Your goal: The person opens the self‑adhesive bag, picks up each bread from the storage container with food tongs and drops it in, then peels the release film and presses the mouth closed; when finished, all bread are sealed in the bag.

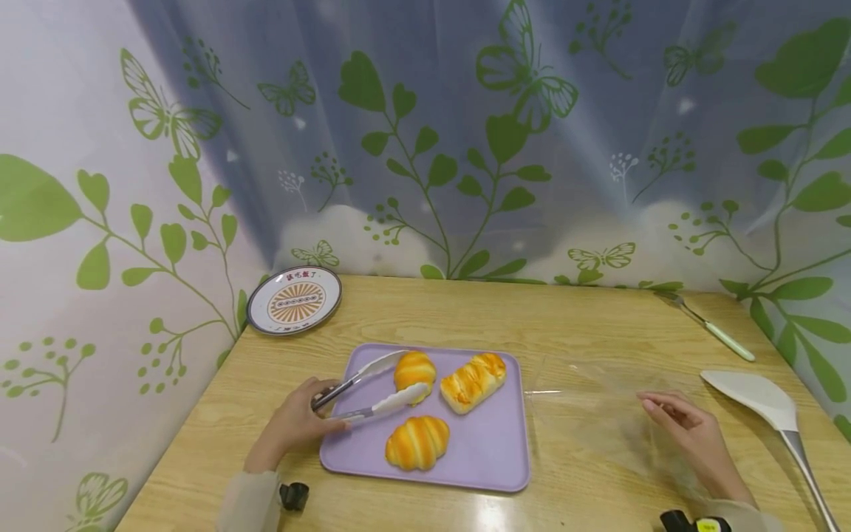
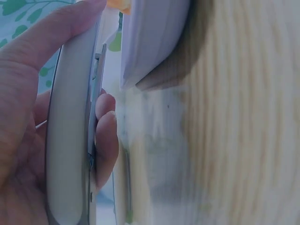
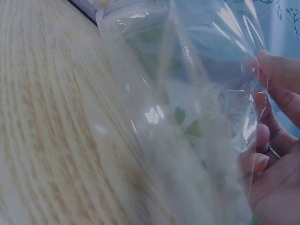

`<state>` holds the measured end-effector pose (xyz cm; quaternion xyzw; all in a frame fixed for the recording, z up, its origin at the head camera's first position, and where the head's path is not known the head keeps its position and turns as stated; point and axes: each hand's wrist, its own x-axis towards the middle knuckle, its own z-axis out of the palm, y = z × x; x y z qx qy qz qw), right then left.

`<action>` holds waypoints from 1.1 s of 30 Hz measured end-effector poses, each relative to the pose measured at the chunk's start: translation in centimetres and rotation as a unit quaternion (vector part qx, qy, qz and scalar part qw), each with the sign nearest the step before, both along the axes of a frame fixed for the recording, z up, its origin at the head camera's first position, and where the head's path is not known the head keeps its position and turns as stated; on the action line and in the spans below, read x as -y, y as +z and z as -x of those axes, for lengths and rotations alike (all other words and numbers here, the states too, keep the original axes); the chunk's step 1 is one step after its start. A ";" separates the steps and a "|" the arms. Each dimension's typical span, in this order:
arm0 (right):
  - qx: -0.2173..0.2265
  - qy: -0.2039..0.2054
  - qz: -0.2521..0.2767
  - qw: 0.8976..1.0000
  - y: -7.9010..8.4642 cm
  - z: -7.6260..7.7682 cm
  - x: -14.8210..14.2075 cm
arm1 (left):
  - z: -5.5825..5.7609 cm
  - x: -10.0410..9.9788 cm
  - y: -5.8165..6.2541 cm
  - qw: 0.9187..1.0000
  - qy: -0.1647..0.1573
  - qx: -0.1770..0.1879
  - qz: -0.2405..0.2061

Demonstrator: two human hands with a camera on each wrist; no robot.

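Observation:
My left hand (image 1: 299,417) grips a pair of tongs (image 1: 382,406) by the handles, over the left side of a purple tray (image 1: 492,451). The tongs' white tips stand on either side of a small bread roll (image 1: 415,369); whether they touch it I cannot tell. Below it lies a croissant (image 1: 417,443), and to its right an oblong bread (image 1: 473,382). My right hand (image 1: 688,436) pinches the edge of a clear plastic bag (image 3: 187,117), which hangs above the table to the right of the tray. In the left wrist view the tongs' handle (image 2: 70,126) lies between thumb and fingers.
A patterned plate (image 1: 295,301) rests at the table's back left corner. Along the right side lie a white spatula (image 1: 758,395) with a grey-white handle and a fork (image 1: 721,332) with a pale green handle. A leaf-printed curtain (image 1: 465,148) hangs behind the wooden table (image 1: 578,318).

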<state>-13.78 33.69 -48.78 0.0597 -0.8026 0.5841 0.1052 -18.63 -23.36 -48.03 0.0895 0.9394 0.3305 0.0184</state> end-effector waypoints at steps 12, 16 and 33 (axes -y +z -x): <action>-0.014 0.010 0.009 1.000 0.2 -0.1 0.3 | -0.6 -1.5 1.6 0.998 -0.008 -0.051 -0.042; -0.030 0.001 -0.020 0.999 0.2 -0.1 0.4 | -0.7 -3.4 2.9 0.994 -0.039 -0.066 -0.072; -0.059 -0.012 -0.050 0.997 0.0 0.3 1.8 | 0.1 -15.2 4.8 0.989 -0.146 -0.038 0.001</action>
